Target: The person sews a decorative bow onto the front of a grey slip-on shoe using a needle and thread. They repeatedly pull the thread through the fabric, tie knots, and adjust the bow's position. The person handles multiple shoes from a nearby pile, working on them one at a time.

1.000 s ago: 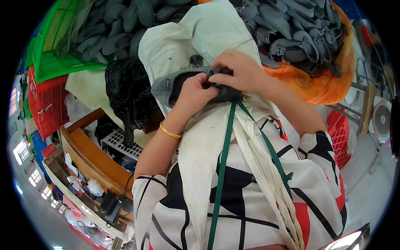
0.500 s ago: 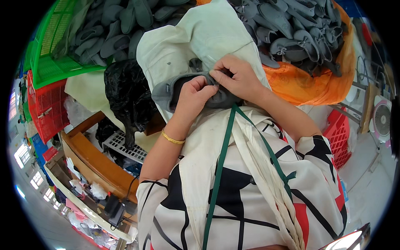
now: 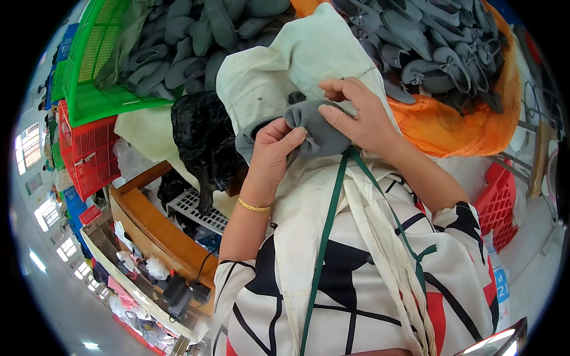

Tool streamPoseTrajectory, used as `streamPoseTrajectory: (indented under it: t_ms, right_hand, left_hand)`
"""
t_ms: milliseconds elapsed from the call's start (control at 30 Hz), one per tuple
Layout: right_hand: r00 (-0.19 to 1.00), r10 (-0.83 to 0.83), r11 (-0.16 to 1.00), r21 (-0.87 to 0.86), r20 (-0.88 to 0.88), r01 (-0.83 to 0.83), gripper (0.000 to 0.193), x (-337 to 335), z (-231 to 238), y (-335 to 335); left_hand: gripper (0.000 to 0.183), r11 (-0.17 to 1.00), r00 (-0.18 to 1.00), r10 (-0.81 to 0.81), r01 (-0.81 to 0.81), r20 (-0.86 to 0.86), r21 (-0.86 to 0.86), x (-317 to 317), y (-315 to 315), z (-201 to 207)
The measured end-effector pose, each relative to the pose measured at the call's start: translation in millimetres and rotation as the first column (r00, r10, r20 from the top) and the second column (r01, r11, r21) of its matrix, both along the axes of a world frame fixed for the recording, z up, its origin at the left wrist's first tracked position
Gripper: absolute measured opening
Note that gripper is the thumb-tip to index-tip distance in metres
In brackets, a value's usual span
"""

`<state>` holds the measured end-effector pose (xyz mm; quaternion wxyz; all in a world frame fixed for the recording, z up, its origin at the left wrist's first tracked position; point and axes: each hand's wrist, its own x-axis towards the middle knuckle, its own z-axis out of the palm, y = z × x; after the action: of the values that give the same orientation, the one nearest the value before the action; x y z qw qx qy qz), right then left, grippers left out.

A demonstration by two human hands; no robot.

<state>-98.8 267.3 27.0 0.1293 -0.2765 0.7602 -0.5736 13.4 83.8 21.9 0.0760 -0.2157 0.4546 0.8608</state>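
Observation:
A soft grey shoe [image 3: 323, 129] lies over my lap on a pale cloth apron [image 3: 252, 77]. My left hand [image 3: 276, 142] is closed on it, thumb and fingers pinching the fabric near the middle. The shoe's dark opening shows to the left of that hand. On the other side, my right hand [image 3: 362, 118] has its fingers apart, the thumb at the shoe's upper edge. Whether that thumb presses on the fabric is unclear. Just beyond the shoe, a small dark piece [image 3: 295, 97] rests on the cloth, partly hidden.
Grey shoes [image 3: 214, 26] fill a green crate [image 3: 89, 104] at far left. More grey shoes [image 3: 436, 65] heap in an orange sack [image 3: 475, 130] at far right. Left of my lap are a black plastic bag [image 3: 202, 139], a red crate [image 3: 89, 148] and a wooden bench [image 3: 157, 222].
My right hand has loosened from its pinch at the shoe and spread its fingers. The shoe is turned so more of its rounded grey surface shows. The whole view has shifted slightly.

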Motion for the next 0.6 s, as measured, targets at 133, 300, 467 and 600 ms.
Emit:
streamPoseTrajectory:
  t_ms: [133,300,467,600]
  right_hand:
    - [1.0,0.0,1.0,-0.022,0.021,0.0,0.038,2,2,-3]
    - [0.998,0.01,1.0,-0.009,0.068,-0.01,0.038,-8,3,8]
    - [0.988,0.145,0.972,0.176,0.057,-0.153,0.044,-4,-10,9]
    - [0.97,0.12,0.982,0.12,0.212,-0.148,0.047,-6,11,29]
  left_hand:
    - [0.018,0.998,0.997,0.009,-0.005,-0.077,0.056,9,-8,-6]
    - [0.021,0.996,0.997,-0.049,0.045,-0.053,-0.081,-7,-1,5]
    - [0.023,0.961,0.997,-0.067,0.056,-0.032,-0.271,-6,-1,23]
    - [0.025,0.95,0.981,-0.128,0.079,-0.146,-0.303,-15,5,15]
